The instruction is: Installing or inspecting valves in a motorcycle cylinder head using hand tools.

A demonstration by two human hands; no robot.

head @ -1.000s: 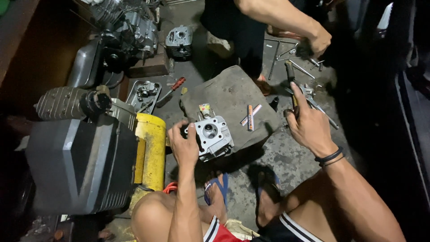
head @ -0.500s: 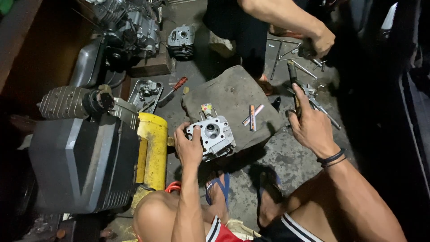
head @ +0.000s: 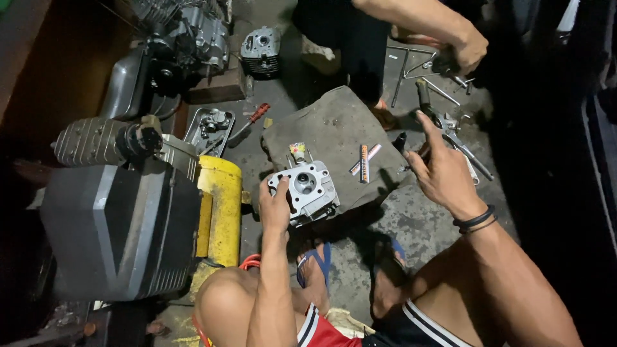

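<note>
Nearest the camera, the person squats over the floor, and the left hand (head: 276, 207) curls around the left edge of a grey metal cylinder head (head: 304, 191), fingers wrapped over its rim. The part sits on the near edge of a dark cloth mat (head: 334, 138), apparently to keep it off the gritty concrete, and the clasp looks meant to steady it with its open bore facing up. A little further out, the right hand (head: 443, 173) is lifted above the floor with the fingers partly spread; it seems to pinch something small and dark between thumb and fingertips (too small to tell what), so whether that grip is truly closed cannot be told. On the mat between the hands lie two small orange-and-white tubes (head: 364, 162). Beyond the right hand, pliers (head: 443, 122) and other tools lie scattered within reach. At the far edge, another person's hand (head: 466, 51) grips a dark tool, and an engine block (head: 193, 38) stands at the upper left.
</note>
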